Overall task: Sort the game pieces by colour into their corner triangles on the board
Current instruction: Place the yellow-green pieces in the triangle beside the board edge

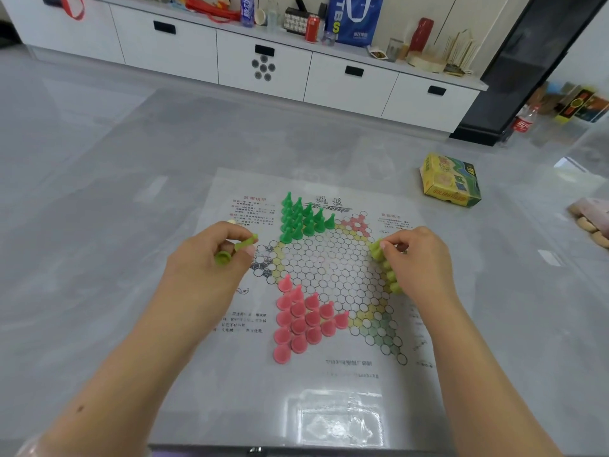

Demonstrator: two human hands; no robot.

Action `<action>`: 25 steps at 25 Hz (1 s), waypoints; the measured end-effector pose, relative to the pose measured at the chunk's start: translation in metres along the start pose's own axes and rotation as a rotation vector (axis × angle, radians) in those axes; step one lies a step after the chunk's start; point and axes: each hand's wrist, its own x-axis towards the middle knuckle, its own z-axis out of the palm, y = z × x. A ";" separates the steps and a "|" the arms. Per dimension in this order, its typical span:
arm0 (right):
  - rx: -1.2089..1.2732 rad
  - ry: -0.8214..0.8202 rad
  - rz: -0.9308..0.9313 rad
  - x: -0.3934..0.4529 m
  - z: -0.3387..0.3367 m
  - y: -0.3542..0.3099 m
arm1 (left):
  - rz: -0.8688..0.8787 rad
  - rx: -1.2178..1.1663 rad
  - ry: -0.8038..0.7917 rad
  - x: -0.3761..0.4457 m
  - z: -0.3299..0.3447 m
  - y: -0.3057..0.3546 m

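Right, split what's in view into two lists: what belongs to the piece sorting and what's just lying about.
Part of the job:
- board
- dark green pieces
- pink pieces
- lime pieces under the right hand
- lime piece gripped by the left hand

Just lying about:
- yellow box
- cola bottle
- blue bag
- red can
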 end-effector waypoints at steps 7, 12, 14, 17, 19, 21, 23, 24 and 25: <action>0.026 0.001 0.000 0.000 -0.002 0.002 | 0.021 0.016 0.009 0.000 -0.002 0.001; 0.030 -0.018 -0.032 -0.003 -0.005 0.001 | 0.032 0.035 0.015 0.002 -0.003 0.000; 0.020 -0.024 -0.042 -0.004 -0.004 0.002 | 0.037 0.040 0.016 0.002 -0.003 -0.001; 0.008 -0.020 -0.051 -0.003 -0.003 0.004 | 0.038 0.042 0.020 0.002 -0.002 -0.001; 0.004 -0.010 -0.048 -0.003 -0.002 0.005 | 0.035 0.039 0.020 0.002 -0.003 -0.001; -0.004 -0.003 -0.047 -0.002 -0.001 0.006 | 0.034 0.035 0.017 0.002 -0.003 -0.001; -0.010 0.000 -0.048 -0.002 -0.001 0.005 | 0.030 0.023 0.017 0.002 -0.003 -0.001; -0.013 -0.003 -0.048 -0.003 -0.001 0.005 | 0.028 0.019 0.017 0.002 -0.003 0.000; -0.019 -0.008 -0.049 -0.003 -0.002 0.005 | 0.028 0.016 0.016 0.002 -0.003 0.000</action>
